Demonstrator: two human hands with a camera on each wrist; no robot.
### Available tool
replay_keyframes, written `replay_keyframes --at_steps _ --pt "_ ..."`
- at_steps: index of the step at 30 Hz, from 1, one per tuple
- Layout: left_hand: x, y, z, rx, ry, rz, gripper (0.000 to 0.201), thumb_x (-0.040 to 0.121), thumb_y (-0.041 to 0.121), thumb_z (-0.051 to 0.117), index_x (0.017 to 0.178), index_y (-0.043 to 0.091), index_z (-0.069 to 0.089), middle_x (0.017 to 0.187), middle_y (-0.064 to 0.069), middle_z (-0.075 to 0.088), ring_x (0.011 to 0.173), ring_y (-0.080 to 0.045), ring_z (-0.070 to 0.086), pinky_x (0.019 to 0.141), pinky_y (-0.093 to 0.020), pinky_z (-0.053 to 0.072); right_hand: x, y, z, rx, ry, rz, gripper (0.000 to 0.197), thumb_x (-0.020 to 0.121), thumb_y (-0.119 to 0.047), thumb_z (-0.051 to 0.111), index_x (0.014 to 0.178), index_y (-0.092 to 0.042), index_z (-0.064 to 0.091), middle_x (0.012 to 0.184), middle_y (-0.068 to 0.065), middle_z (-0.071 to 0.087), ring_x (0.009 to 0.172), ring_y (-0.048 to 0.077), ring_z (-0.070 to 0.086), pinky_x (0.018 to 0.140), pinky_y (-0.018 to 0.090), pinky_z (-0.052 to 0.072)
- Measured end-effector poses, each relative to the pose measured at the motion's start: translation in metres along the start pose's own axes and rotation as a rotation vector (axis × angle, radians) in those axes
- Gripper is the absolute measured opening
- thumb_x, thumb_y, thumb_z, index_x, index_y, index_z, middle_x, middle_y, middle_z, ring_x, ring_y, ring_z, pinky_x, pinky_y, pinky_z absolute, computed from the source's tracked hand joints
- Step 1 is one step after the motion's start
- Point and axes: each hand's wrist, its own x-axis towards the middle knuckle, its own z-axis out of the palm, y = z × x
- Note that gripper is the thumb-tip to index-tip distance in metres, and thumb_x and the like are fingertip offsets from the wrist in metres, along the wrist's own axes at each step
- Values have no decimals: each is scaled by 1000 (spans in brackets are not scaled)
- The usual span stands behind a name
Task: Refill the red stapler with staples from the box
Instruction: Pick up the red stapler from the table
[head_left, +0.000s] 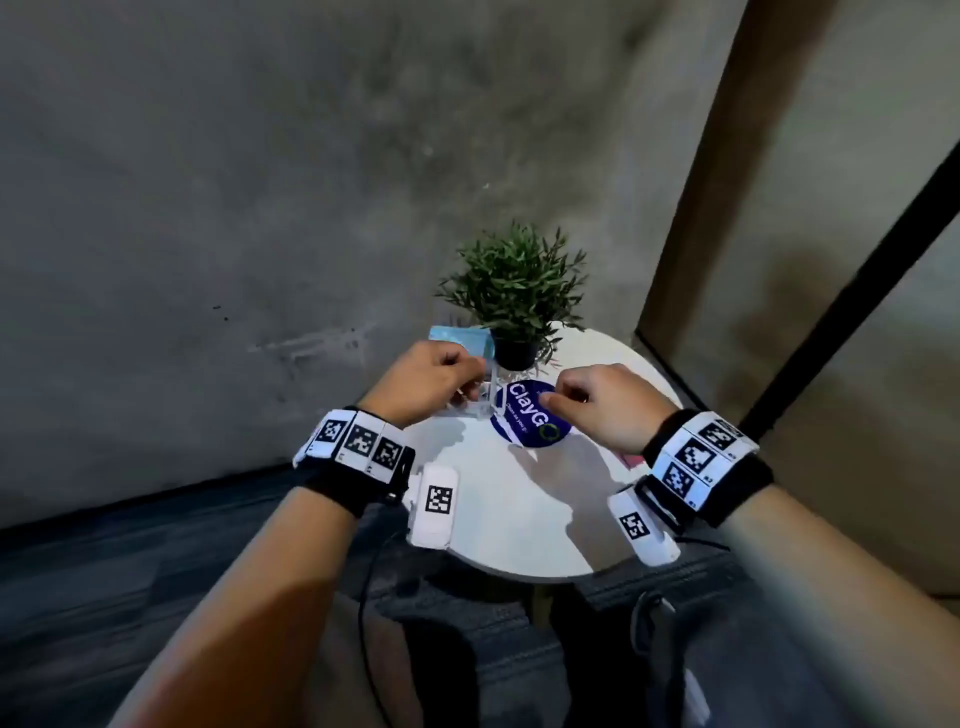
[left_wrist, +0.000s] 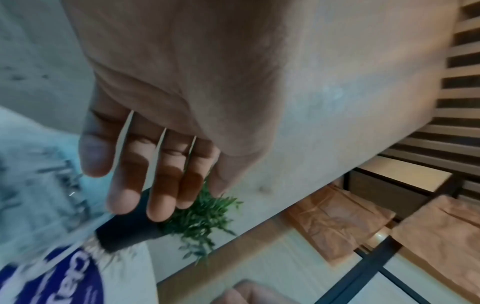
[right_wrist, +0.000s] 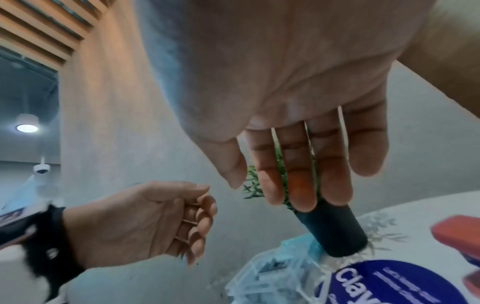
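The red stapler (right_wrist: 459, 232) lies on the round white table (head_left: 519, 525) to the right; in the head view only a red sliver (head_left: 631, 460) shows beside my right wrist. A clear plastic box (head_left: 475, 402) with pale blue contents (right_wrist: 272, 277) stands left of a blue round sticker (head_left: 530, 421). My left hand (head_left: 457, 379) hovers just over that box, fingers loosely curled and holding nothing (right_wrist: 200, 222). My right hand (head_left: 566, 395) hangs over the sticker, fingers relaxed and empty (right_wrist: 293, 174).
A small green plant (head_left: 514, 291) in a black pot (head_left: 514, 353) stands at the back of the table, just beyond both hands. A pale blue packet (head_left: 460, 340) lies left of the pot. A grey wall rises close behind the table.
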Motion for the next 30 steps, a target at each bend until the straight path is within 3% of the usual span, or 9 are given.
replay_keyframes --at_steps 4,7,10,13,16,22,25,27,30 --pt "19 -29 23 43 -47 -79 26 97 26 59 87 3 67 82 -9 74 62 -16 65 52 -14 46 22 29 14 -10 -13 67 31 92 -51 54 85 -22 65 92 2 62 90 26 60 82 42 49" --pt "29 -43 40 159 -128 -65 28 94 30 62 82 6 69 80 -5 76 65 -17 70 66 -29 58 26 49 21 2 20 144 30 90 -49 57 105 -25 67 109 5 61 104 27 59 92 40 47" --pt "33 -55 43 208 -139 -61 28 93 30 62 78 8 68 76 -6 75 68 -23 70 75 -41 59 19 66 25 -66 58 261 41 91 -47 57 122 -21 61 121 10 59 115 33 56 94 40 45" --pt "25 -71 42 397 -200 -61 29 90 37 61 77 13 67 79 -1 73 76 -21 67 76 -38 54 9 81 35 -109 -79 383 56 90 -50 56 135 -19 48 126 13 55 117 37 57 95 44 47" --pt "25 -77 42 448 -221 -64 30 85 42 55 78 15 66 82 1 71 81 -22 65 77 -41 53 11 90 41 -120 -192 420 51 89 -46 57 129 -17 48 119 13 57 109 37 61 88 42 49" --pt "39 -61 72 350 -57 59 23 89 42 55 89 22 68 86 4 71 82 -17 65 77 -37 54 27 75 41 -25 -168 370 29 86 -33 60 108 -14 55 103 12 66 94 35 63 73 36 45" --pt "35 -62 82 114 -53 12 35 90 45 58 115 22 66 99 1 72 85 -20 69 80 -39 58 27 58 44 151 -186 323 27 83 -32 67 102 -16 55 99 10 66 87 29 61 68 34 43" --pt "32 -63 84 -33 -117 -63 47 94 41 60 137 23 54 113 -5 68 79 -24 71 74 -37 58 25 47 47 232 -205 279 29 80 -28 71 100 -15 55 97 9 66 85 27 60 70 37 43" --pt "27 -63 82 -131 -151 -36 36 99 27 58 135 23 52 106 -13 63 70 -23 68 67 -47 60 24 29 54 277 -212 201 30 81 -25 71 101 -11 55 95 11 65 85 28 59 77 41 47"
